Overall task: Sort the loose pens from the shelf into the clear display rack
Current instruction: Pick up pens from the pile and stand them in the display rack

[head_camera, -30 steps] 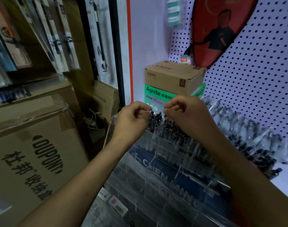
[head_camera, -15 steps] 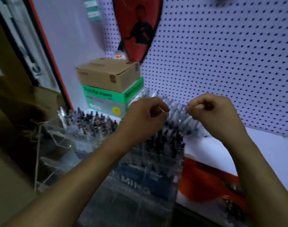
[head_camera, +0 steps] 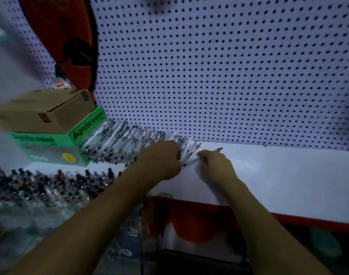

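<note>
Hands are meeting at the right end of the loose pens, which are lying in a row on the white shelf against the pegboard — the left hand and right hand are both curling their fingers around pens there. Clear display rack, packed with pens, is sitting near left, below the green box.
</note>
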A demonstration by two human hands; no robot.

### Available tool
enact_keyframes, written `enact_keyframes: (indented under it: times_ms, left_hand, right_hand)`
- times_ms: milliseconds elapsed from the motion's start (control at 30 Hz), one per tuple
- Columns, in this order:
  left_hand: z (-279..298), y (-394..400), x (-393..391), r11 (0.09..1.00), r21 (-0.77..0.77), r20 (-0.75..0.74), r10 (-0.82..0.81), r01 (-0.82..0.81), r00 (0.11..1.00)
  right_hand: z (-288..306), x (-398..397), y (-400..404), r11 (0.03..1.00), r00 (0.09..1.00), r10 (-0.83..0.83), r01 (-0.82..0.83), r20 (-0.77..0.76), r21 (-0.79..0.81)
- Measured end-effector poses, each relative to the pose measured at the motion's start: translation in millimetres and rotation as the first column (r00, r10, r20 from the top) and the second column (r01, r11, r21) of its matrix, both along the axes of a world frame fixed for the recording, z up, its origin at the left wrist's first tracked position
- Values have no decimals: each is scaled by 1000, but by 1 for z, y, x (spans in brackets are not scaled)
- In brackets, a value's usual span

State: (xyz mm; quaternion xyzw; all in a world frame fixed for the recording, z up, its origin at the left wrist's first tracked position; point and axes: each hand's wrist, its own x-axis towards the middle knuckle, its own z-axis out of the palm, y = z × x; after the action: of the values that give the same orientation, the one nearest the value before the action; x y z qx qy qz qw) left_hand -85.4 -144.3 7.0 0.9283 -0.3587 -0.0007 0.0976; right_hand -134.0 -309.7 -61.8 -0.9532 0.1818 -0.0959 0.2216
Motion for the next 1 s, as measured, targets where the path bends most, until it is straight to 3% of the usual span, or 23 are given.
enact_keyframes:
  times_ms: [367, 533, 700, 833, 1000]
  left_hand:
    - [-11, -71, 27, 993, 25, 60, -116, 115, 991]
    - [-27, -94, 23, 981, 193, 115, -21, -1, 993]
    - [-35, -104, 16, 973, 225, 150, 10, -44, 989]
    - [-34, -104, 26, 990, 31, -18, 141, -140, 990]
    - [-34, -103, 41, 916, -289, -265, 202, -278, 943]
  right_hand:
    - [1, -6, -23, 975, 973, -223, 221, -65, -23]
    - [10, -10, -26, 954, 954, -291, 295, -71, 55]
    - [13, -8, -29, 915, 934, -346, 357, -87, 187]
    - [12, -7, -29, 915, 936, -341, 352, -87, 196]
    - [11, -7, -28, 914, 945, -325, 321, -27, 248]
